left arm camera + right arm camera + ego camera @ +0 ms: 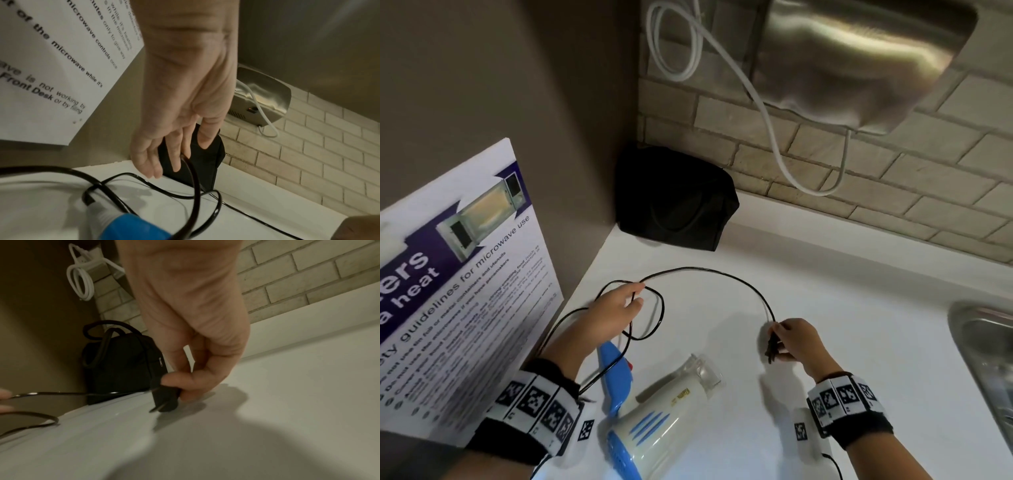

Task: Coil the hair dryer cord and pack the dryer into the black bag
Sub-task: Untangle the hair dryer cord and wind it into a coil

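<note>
the white-and-blue hair dryer (654,418) lies on its side on the worktop (825,308). its thin black cord (709,270) loops loosely and arcs across to its plug (771,349). the black bag (674,198) stands upright in the corner, zipped.

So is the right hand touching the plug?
Touching. The right wrist view shows the right hand pinching the black plug between thumb and fingers, just above the counter.
</note>
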A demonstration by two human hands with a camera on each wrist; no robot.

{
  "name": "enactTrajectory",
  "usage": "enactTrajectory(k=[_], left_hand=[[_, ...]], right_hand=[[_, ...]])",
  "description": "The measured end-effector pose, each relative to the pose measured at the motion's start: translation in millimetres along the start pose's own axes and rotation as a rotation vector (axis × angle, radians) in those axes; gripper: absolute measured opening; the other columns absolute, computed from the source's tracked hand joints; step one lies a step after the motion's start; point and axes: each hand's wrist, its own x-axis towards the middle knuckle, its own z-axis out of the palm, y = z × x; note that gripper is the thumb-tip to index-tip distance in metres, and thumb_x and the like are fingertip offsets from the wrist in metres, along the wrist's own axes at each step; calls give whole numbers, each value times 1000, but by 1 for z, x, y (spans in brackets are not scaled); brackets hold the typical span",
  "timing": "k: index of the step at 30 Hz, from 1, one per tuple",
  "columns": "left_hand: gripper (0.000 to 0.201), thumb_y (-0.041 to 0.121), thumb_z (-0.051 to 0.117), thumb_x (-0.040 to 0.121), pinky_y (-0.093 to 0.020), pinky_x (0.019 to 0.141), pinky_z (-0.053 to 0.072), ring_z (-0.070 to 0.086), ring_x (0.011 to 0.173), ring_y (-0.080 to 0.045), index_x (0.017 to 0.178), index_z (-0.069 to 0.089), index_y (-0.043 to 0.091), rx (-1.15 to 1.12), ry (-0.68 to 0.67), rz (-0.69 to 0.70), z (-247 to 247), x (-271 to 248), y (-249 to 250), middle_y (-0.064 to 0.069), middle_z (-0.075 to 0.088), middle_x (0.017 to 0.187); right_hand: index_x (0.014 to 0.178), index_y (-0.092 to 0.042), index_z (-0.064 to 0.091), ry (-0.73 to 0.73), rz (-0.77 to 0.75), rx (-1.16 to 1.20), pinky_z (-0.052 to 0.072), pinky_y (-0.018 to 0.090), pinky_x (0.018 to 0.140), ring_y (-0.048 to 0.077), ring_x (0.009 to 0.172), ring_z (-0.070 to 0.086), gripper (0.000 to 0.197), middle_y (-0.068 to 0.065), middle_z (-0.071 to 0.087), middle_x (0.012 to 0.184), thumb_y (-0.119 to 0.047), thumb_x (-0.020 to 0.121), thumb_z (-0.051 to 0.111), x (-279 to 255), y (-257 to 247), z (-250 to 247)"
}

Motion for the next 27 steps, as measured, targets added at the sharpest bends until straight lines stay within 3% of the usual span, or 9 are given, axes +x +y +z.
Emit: enactTrajectory(k=[3, 9, 11, 13, 15, 17, 21, 24, 27], left_hand=[[39, 28, 45, 98, -30, 102, 33, 42, 133, -21, 137, 46, 25, 44, 33, -4, -1, -3, 0, -4, 44, 145], [28, 22, 45, 98, -26, 93, 41, 50, 124, -15, 122, 58, 25, -18, 104, 88, -14, -25, -3, 3, 57, 131], [25, 19, 46, 98, -27, 98, 42, 55, 118, -14, 117, 61, 23, -20, 127, 117, -18, -39, -4, 3, 62, 123], [21, 25, 46, 96, -33, 99, 46, 60, 108, -13, 108, 64, 26, 48, 112, 111, -20, -54, -7, 5, 67, 113], [21, 33, 46, 91, -38, 94, 50, 63, 98, -13, 97, 66, 27, 138, 78, 69, -21, -70, -12, 8, 69, 101], [21, 28, 47, 91, -36, 88, 52, 66, 92, -16, 92, 67, 24, 153, 36, -33, -19, -83, -18, 6, 71, 91], [35, 37, 44, 96, -36, 84, 52, 68, 87, -22, 96, 65, 8, 289, -104, -203, -8, -102, -31, -6, 73, 91], [47, 44, 39, 96, -33, 76, 47, 65, 87, -26, 87, 59, 3, 477, -47, -220, 10, -100, -37, -12, 69, 89], [49, 53, 42, 93, -33, 66, 45, 60, 76, -24, 81, 53, 7, 481, 110, -255, 31, -88, -38, -10, 61, 79]], right_hand=[[83, 6, 66, 23, -32, -64, 60, 48, 71, 33, 73, 71, 27, 22, 71, 78, -11, 91, 47, 3, 7, 0], [103, -10, 62, 189, -168, -205, 56, 37, 70, 24, 77, 64, 29, 14, 68, 97, -35, 91, 54, -3, 14, 1], [112, -9, 59, 287, -275, -259, 44, 28, 68, 20, 74, 53, 30, 23, 61, 107, -29, 89, 60, -12, 14, 3], [116, -6, 58, 324, -397, -264, 39, 26, 69, 14, 67, 46, 31, 29, 55, 114, -14, 87, 63, -22, 11, 4], [117, -7, 58, 297, -448, -231, 44, 28, 73, 18, 68, 54, 30, 28, 48, 119, -10, 87, 62, -35, 3, 6], [116, -10, 59, 255, -469, -202, 50, 31, 76, 22, 71, 59, 27, 24, 45, 122, -14, 89, 62, -47, -6, 8], [113, -15, 61, 143, -554, -191, 53, 32, 74, 17, 76, 62, 22, 12, 42, 118, -16, 91, 60, -72, -31, 25], [110, -22, 60, 17, -673, -226, 46, 13, 70, 5, 81, 61, 19, 4, 43, 114, -17, 92, 58, -90, -46, 45], [110, -26, 60, -136, -801, -277, 44, 3, 69, -2, 86, 60, 18, -4, 43, 110, -19, 93, 56, -107, -54, 65]])
